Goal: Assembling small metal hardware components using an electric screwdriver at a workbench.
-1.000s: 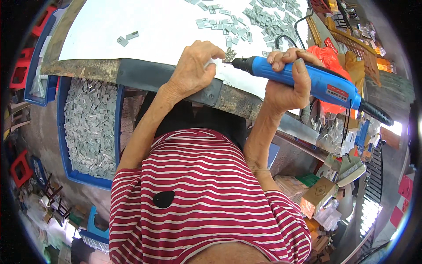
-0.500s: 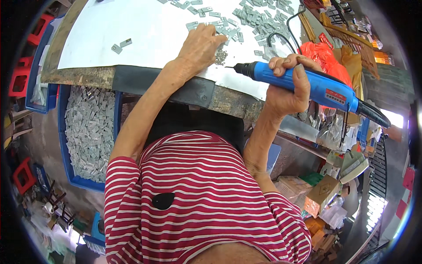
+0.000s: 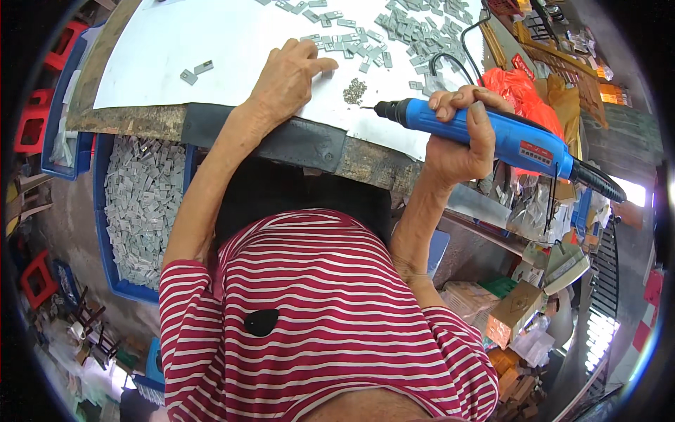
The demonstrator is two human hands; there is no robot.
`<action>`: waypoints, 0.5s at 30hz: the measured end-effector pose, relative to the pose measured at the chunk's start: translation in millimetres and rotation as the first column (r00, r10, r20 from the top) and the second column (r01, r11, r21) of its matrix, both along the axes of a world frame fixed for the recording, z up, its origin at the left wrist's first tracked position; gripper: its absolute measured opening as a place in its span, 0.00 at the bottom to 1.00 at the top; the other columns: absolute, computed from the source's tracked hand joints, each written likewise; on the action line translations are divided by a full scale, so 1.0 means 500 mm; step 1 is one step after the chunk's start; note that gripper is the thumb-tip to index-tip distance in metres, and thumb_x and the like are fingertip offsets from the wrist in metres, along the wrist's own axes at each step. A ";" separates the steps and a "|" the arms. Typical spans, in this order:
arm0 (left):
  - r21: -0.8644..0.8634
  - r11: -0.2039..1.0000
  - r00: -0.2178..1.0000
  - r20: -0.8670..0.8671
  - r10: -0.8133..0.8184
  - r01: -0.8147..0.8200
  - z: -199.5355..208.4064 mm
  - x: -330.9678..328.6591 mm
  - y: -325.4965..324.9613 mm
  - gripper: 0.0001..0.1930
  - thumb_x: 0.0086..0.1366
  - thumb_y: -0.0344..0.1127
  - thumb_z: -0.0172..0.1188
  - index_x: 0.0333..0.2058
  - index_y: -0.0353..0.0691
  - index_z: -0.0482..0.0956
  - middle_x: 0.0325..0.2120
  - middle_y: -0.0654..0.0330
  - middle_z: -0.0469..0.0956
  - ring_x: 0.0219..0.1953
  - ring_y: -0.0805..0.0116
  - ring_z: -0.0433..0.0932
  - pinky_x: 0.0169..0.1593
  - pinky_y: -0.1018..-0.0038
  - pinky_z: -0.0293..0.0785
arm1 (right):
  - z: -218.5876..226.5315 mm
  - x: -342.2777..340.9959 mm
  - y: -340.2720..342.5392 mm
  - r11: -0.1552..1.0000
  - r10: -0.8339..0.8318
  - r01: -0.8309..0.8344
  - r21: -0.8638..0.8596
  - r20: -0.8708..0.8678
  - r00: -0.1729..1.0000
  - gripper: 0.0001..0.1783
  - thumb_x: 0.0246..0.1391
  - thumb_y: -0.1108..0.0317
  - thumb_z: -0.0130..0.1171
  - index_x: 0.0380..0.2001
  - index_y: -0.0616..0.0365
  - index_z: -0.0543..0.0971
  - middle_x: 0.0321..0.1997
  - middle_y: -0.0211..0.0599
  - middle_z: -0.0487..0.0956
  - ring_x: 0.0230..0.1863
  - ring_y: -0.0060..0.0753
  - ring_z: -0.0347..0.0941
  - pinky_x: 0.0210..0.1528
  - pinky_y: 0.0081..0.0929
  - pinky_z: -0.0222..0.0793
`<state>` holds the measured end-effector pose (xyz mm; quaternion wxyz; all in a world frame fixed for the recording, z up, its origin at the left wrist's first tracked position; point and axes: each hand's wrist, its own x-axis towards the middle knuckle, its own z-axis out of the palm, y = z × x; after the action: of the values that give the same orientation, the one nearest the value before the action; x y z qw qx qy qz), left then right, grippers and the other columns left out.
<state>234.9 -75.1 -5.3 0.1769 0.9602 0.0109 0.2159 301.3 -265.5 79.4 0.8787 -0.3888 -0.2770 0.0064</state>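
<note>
My right hand [image 3: 460,133] is wrapped round a blue electric screwdriver [image 3: 520,144], held level with its thin bit pointing left. The bit's tip is close to a small heap of tiny screws [image 3: 354,91] on the white sheet. My left hand [image 3: 287,79] rests low over the sheet, left of the heap, fingers curled down. A bit of grey shows under its outer finger and looks like one of the small flat grey pieces; the fingertips are mostly hidden. Many such grey pieces [image 3: 422,32] lie scattered beyond, and two grey pieces [image 3: 195,72] lie apart on the left.
The white sheet [image 3: 162,42] covers a worn wooden table with a dark strip [image 3: 260,137] on its near edge. A blue bin [image 3: 133,290] full of grey pieces stands below left. At the right are a red plastic bag [image 3: 510,91] and a black cable [image 3: 464,42].
My left hand has moved left and slightly nearer, away from the scattered grey pieces and the screw heap. My right hand and the electric screwdriver have stayed in place.
</note>
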 end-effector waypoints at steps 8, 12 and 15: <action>-0.018 0.949 0.949 -0.001 0.316 -0.316 0.008 0.015 -0.054 0.15 0.49 0.41 0.62 0.31 0.39 0.72 0.28 0.59 0.71 0.33 0.62 0.69 0.34 0.66 0.63 | 0.002 -0.004 0.006 0.997 0.005 0.001 -0.078 0.069 0.998 0.13 0.44 0.76 0.50 0.37 0.65 0.68 0.24 0.45 0.71 0.20 0.33 0.67 0.29 0.36 0.65; 0.021 0.930 0.930 -0.030 0.366 -0.366 0.003 0.019 -0.064 0.14 0.50 0.39 0.62 0.32 0.39 0.72 0.27 0.59 0.71 0.33 0.62 0.69 0.35 0.65 0.63 | 0.004 -0.009 0.004 0.989 0.021 -0.002 -0.146 0.130 0.991 0.13 0.46 0.74 0.48 0.38 0.63 0.70 0.26 0.43 0.71 0.22 0.33 0.66 0.31 0.37 0.63; -0.042 0.940 0.941 -0.018 0.338 -0.338 -0.004 0.010 -0.052 0.12 0.50 0.36 0.60 0.32 0.39 0.72 0.28 0.59 0.70 0.33 0.61 0.69 0.35 0.65 0.63 | 0.006 -0.007 0.011 0.991 0.035 -0.019 -0.134 0.123 0.992 0.13 0.46 0.74 0.48 0.38 0.63 0.69 0.26 0.44 0.71 0.22 0.33 0.66 0.31 0.37 0.63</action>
<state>239.8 -101.1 -7.2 0.1584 0.9411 0.1811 0.2376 297.8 -259.9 82.5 0.8317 -0.4422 -0.3356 0.0123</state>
